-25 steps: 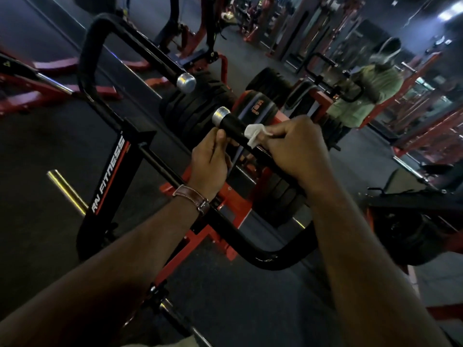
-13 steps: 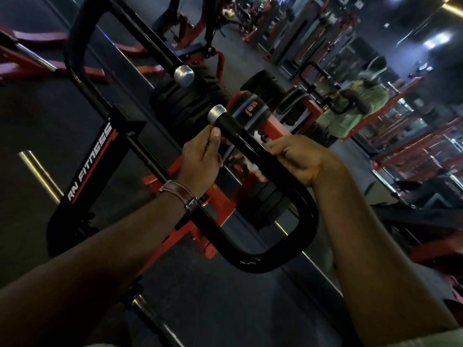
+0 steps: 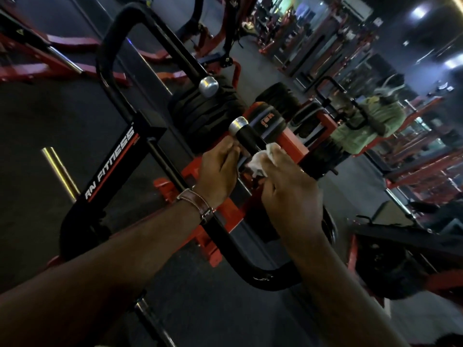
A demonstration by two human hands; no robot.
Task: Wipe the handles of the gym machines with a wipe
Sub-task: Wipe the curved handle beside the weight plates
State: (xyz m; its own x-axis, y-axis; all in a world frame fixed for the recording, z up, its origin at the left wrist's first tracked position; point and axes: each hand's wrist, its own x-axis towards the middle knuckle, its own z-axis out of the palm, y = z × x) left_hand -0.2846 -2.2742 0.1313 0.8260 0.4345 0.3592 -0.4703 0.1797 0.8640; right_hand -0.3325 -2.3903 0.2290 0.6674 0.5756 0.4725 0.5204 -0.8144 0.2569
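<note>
A black padded handle (image 3: 246,137) with a silver end cap juts up at the centre of the head view, part of a black bar marked RN FITNESS (image 3: 112,164). My right hand (image 3: 290,194) wraps around this handle just below the cap and holds a white wipe (image 3: 263,159) against it. My left hand (image 3: 219,171), with a brown strap on its wrist, grips the handle from the left side, fingertips near the cap. A second handle (image 3: 209,86) with a silver cap stands farther back.
Black weight plates (image 3: 200,113) and a red machine frame (image 3: 198,181) sit under the handles. A person in a green top (image 3: 365,128) stands at the right by another machine. Red gym frames line the left and right. A chrome bar (image 3: 59,169) lies on the dark floor.
My right hand slid down the handle and then back up toward the cap, bringing the wipe into sight again. My left hand stayed on the handle.
</note>
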